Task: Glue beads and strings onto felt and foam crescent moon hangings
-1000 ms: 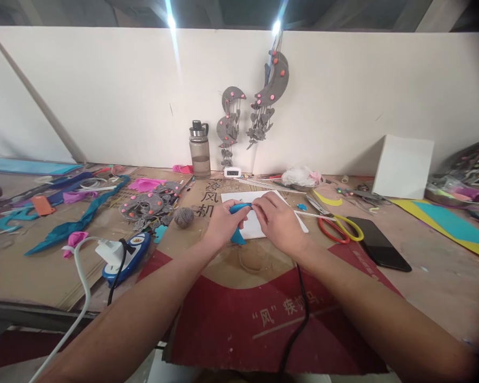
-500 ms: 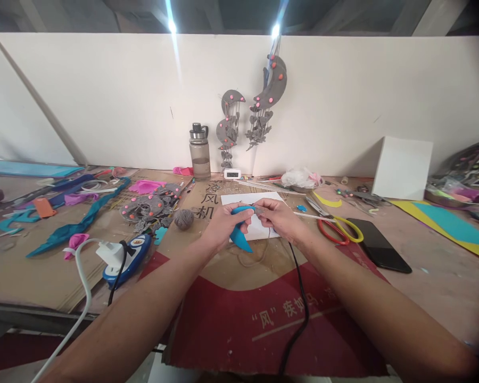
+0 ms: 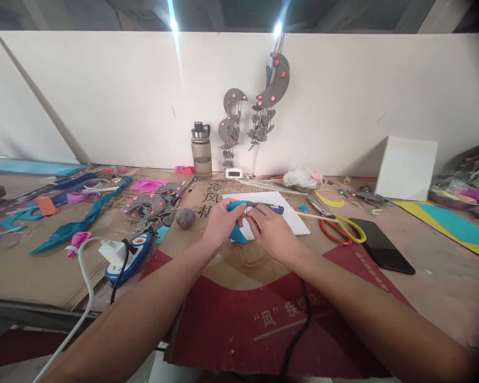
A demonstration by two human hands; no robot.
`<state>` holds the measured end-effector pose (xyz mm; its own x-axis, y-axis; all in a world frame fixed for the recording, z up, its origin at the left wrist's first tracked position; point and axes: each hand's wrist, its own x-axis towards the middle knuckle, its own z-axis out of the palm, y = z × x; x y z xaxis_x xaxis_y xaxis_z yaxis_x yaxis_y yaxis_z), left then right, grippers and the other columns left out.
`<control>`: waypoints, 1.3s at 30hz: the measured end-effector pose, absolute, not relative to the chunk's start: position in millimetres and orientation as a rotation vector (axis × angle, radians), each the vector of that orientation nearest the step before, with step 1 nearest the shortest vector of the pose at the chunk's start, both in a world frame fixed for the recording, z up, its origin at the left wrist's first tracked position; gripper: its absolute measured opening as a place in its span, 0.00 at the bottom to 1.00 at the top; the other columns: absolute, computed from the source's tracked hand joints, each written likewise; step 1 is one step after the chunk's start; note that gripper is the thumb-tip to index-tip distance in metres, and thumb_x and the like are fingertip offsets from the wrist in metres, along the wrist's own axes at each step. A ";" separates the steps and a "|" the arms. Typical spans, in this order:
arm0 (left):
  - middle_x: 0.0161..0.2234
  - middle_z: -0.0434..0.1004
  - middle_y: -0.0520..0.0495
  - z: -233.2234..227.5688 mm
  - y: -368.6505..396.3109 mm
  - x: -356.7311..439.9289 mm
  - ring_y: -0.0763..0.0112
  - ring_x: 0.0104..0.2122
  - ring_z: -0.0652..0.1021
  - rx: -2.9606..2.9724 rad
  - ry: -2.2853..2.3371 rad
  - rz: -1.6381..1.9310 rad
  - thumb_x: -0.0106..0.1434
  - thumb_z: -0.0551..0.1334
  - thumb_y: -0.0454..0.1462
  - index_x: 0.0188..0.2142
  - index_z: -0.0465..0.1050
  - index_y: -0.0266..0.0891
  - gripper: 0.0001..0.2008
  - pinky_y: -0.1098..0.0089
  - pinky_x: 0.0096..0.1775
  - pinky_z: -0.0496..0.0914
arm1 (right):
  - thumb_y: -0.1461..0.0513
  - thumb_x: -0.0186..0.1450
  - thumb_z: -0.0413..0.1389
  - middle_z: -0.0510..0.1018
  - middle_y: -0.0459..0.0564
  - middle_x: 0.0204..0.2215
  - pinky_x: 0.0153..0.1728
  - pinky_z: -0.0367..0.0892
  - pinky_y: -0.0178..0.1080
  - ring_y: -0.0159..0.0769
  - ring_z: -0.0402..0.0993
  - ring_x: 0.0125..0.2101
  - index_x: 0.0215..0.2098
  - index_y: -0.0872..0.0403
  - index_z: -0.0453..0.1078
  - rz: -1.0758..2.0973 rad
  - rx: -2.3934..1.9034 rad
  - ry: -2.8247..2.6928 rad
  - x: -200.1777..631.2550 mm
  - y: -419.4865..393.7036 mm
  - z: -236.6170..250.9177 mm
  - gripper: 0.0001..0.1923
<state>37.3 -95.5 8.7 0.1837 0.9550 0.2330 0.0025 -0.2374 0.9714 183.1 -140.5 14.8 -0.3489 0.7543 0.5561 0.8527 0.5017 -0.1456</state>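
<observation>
My left hand [image 3: 220, 226] grips a blue crescent-shaped foam piece [image 3: 238, 233] above the near edge of a white sheet [image 3: 293, 222] on the cardboard-covered bench. My right hand [image 3: 269, 232] is closed around a glue gun whose purple-tipped body [image 3: 272, 208] pokes out past my fingers, close against the blue piece. The gun's black cord [image 3: 301, 314] trails back toward me over the red printed cardboard [image 3: 239, 319].
Red-and-yellow scissors [image 3: 337, 227] and a black phone [image 3: 381, 246] lie to the right. A ball of grey yarn [image 3: 185, 218], grey foam ornaments [image 3: 151, 205], a water bottle [image 3: 201, 151] and a white plug with a blue device [image 3: 125, 252] sit to the left. Grey moon mobiles [image 3: 259, 106] hang on the wall.
Both hands lifted the blue piece toward me, then moved back down over the white sheet. The purple-tipped glue gun now shows beyond my right fingers.
</observation>
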 end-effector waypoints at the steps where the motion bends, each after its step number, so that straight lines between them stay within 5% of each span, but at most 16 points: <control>1: 0.17 0.69 0.54 9.9 -96.0 37.0 0.77 0.20 0.68 1.504 0.992 1.223 0.58 0.62 0.43 0.25 0.68 0.38 0.12 0.74 0.26 0.63 | 0.65 0.70 0.45 0.72 0.53 0.34 0.36 0.63 0.39 0.38 0.69 0.36 0.37 0.55 0.70 -0.299 -1.319 -2.197 184.2 -140.9 16.1 0.12; 6: 0.18 0.69 0.53 18.7 -100.9 38.0 0.77 0.19 0.68 1.573 1.056 1.176 0.57 0.62 0.43 0.26 0.70 0.38 0.10 0.74 0.26 0.63 | 0.65 0.70 0.44 0.72 0.54 0.35 0.37 0.64 0.39 0.39 0.68 0.35 0.38 0.56 0.70 -0.462 -1.286 -2.177 191.4 -141.4 27.3 0.13; 11: 0.19 0.69 0.53 22.6 -106.1 39.8 0.78 0.19 0.68 1.556 0.994 1.131 0.56 0.64 0.42 0.27 0.70 0.37 0.10 0.74 0.22 0.61 | 0.64 0.71 0.45 0.72 0.53 0.35 0.38 0.63 0.39 0.38 0.68 0.36 0.37 0.55 0.70 -0.288 -1.231 -2.025 199.6 -135.9 35.4 0.12; 17: 0.23 0.71 0.52 19.4 -101.0 35.6 0.78 0.19 0.68 1.490 0.760 0.976 0.55 0.66 0.45 0.30 0.71 0.37 0.13 0.75 0.21 0.62 | 0.59 0.65 0.53 0.73 0.46 0.28 0.33 0.62 0.37 0.33 0.67 0.30 0.31 0.52 0.71 0.452 -1.182 -1.790 210.1 -121.0 37.2 0.08; 21: 0.23 0.71 0.52 17.4 -97.1 33.8 0.79 0.19 0.68 1.416 0.667 0.986 0.55 0.67 0.45 0.28 0.70 0.36 0.14 0.75 0.22 0.63 | 0.52 0.57 0.59 0.65 0.41 0.20 0.21 0.50 0.33 0.26 0.54 0.20 0.29 0.53 0.70 1.063 -1.142 -1.464 208.5 -115.5 30.0 0.12; 25: 0.22 0.69 0.53 16.3 -96.2 35.4 0.79 0.19 0.68 1.332 0.650 1.018 0.55 0.67 0.44 0.26 0.68 0.36 0.14 0.75 0.23 0.63 | 0.53 0.53 0.62 0.60 0.39 0.18 0.20 0.42 0.32 0.24 0.49 0.19 0.26 0.53 0.65 1.317 -1.036 -1.304 195.6 -117.1 17.3 0.14; 31: 0.20 0.69 0.54 11.8 -92.6 37.0 0.78 0.18 0.68 1.330 0.765 1.125 0.56 0.65 0.44 0.25 0.67 0.37 0.14 0.75 0.22 0.62 | 0.59 0.65 0.51 0.75 0.46 0.28 0.31 0.60 0.36 0.30 0.64 0.27 0.29 0.53 0.70 0.723 -1.149 -1.664 182.5 -126.0 10.3 0.10; 39: 0.16 0.69 0.53 12.2 -92.9 34.7 0.75 0.19 0.69 1.515 1.005 1.182 0.57 0.63 0.45 0.25 0.68 0.38 0.13 0.74 0.25 0.63 | 0.67 0.68 0.47 0.71 0.50 0.33 0.36 0.61 0.37 0.34 0.68 0.33 0.32 0.53 0.69 0.044 -1.218 -1.989 180.2 -136.8 10.5 0.11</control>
